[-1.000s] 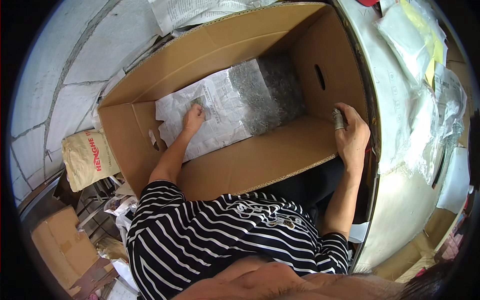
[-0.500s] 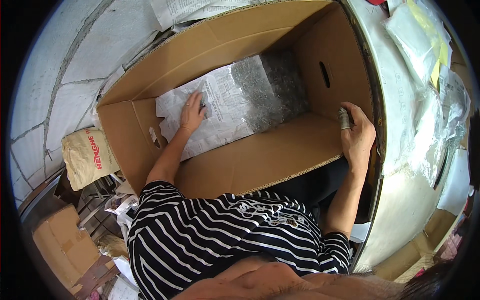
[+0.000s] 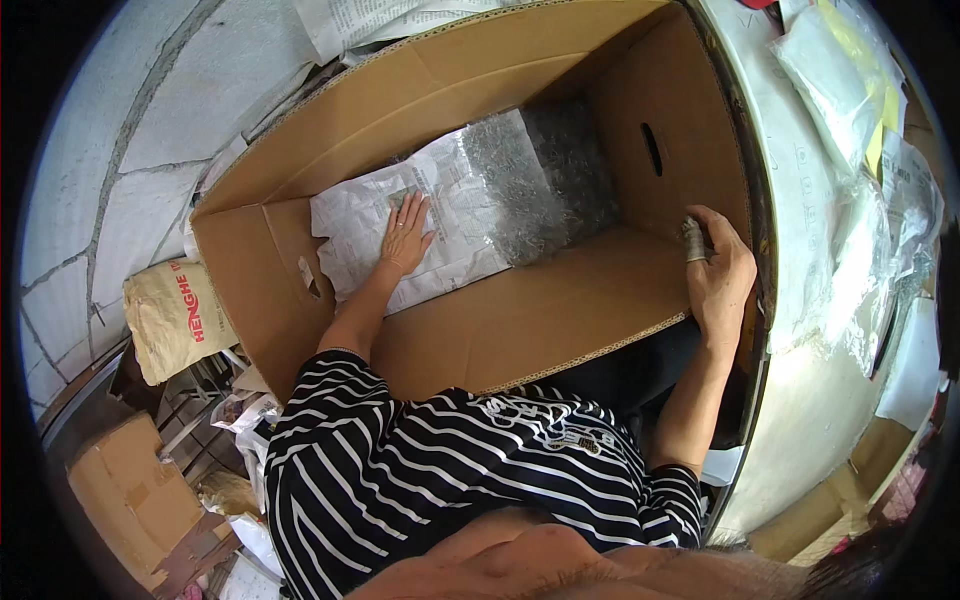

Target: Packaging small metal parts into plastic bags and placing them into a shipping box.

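Note:
Flat on a newspaper sheet (image 3: 460, 260) lies my left hand (image 3: 405, 238), its fingers stretched out and a ring on one of them. The paper covers the left part of the bottom inside a large open cardboard box (image 3: 560, 305). Beyond its right end shows a grey, shiny mass of small thin pieces (image 3: 570, 165), apparently under clear plastic; their kind is not clear. My right hand (image 3: 722, 268) is at the box's near right corner, fingers bent inward, one digit wrapped in pale tape. Whatever its fingers close on is hidden.
To the right is a pale tabletop (image 3: 790, 270) with clear plastic bags (image 3: 825, 95) on it. A printed tan sack (image 3: 178, 320) stands left of the box, with a smaller carton (image 3: 135, 490) below. Stone-like paving (image 3: 200, 85) lies at upper left; newspapers (image 3: 400, 18) edge the far side.
My left hand has slid a little to the right across the newspaper, uncovering some of its left part. My right hand has barely shifted.

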Demonstrator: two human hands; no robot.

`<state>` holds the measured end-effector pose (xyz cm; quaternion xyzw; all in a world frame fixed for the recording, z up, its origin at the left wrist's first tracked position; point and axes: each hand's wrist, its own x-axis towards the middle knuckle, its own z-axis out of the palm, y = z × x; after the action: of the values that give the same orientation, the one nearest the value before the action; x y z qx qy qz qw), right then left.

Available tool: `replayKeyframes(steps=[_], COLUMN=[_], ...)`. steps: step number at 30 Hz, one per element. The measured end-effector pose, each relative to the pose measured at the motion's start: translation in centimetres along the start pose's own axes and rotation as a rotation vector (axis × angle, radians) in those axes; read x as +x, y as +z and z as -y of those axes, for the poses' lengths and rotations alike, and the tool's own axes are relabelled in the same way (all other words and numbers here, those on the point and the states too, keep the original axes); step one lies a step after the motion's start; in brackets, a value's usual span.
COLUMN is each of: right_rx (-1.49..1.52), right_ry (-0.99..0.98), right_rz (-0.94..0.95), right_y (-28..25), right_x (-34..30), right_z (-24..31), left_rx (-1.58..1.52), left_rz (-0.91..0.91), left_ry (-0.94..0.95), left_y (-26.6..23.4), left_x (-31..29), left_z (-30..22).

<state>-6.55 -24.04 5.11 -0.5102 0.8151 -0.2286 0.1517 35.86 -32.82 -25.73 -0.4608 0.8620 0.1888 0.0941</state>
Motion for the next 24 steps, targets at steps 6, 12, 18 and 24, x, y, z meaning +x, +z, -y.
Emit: replayKeyframes(steps=[6, 12, 18, 24], right_rx=[0.011, 0.017, 0.017, 0.009], right_ry=[-0.019, -0.028, -0.046, -0.039], right_rz=[-0.016, -0.019, -0.034, -0.034], right_y=[0.0, 0.0, -0.1, 0.0], right_x=[0.0, 0.0, 0.0, -0.2], right_z=[0.0, -0.4, -0.5, -0.5], left_rx=[0.025, -0.036, -0.161, -0.120], left_rz=[-0.003, -0.060, -0.302, -0.228], left_ry=[-0.005, -0.008, -0.118, -0.299], left_y=[0.3, -0.2, -2.1, -4.1], left_x=[-0.3, -0.2, 2.5, 7.2], left_z=[0.2, 0.3, -1.4, -3.6])
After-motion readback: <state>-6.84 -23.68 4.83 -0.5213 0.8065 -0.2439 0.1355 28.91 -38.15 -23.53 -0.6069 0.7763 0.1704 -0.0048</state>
